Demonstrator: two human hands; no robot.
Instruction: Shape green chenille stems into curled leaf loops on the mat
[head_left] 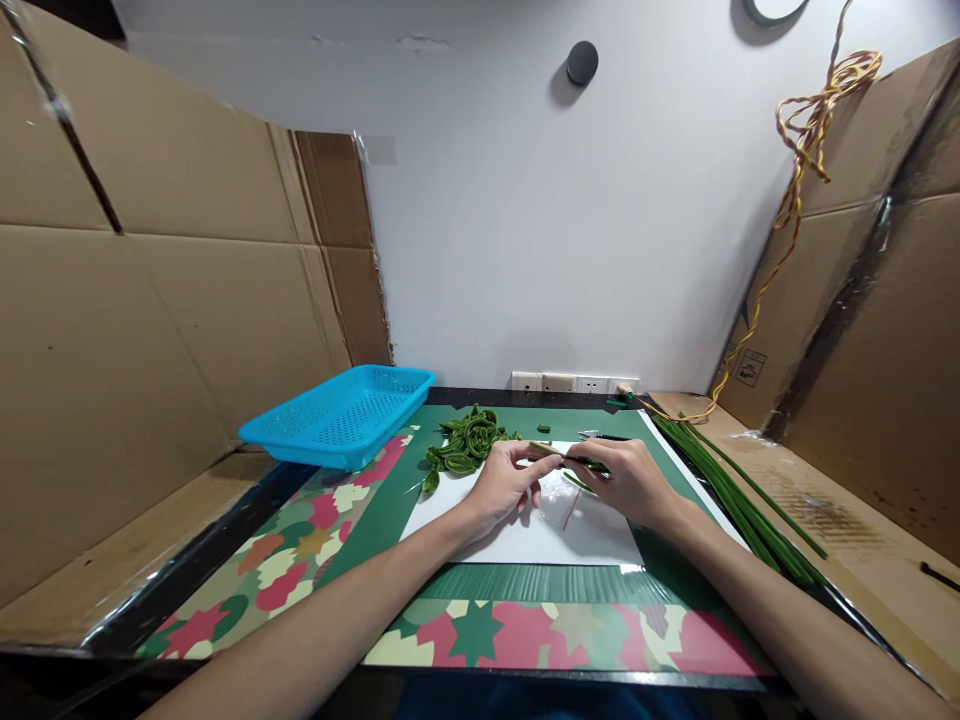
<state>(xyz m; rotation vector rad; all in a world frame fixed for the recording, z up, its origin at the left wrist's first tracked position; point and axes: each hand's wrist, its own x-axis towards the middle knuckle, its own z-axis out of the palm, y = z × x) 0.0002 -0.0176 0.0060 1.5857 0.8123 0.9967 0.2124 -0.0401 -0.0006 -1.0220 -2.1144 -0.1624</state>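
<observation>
Above a white sheet (525, 545), my left hand (504, 485) and my right hand (628, 478) meet, fingers pinched together. Between them is a thin green pipe cleaner piece (589, 463), mostly covered by the fingers; a paler strip shows at its left end. Its exact shape I cannot make out. Just below my right fingers lie a short green piece (576, 482) and a clear plastic bag (555, 500) with a red line. Left of my left hand is a pile of green pipe cleaner leaves and loops (476, 440).
A blue perforated basket (337, 462) stands at the back left. Long green pipe cleaners (739, 500) lie along the right edge. Behind my right hand is a dark slim tool (600, 435), partly hidden. Cardboard walls (187, 300) flank the table; a twisted yellow cord (757, 310) hangs at right.
</observation>
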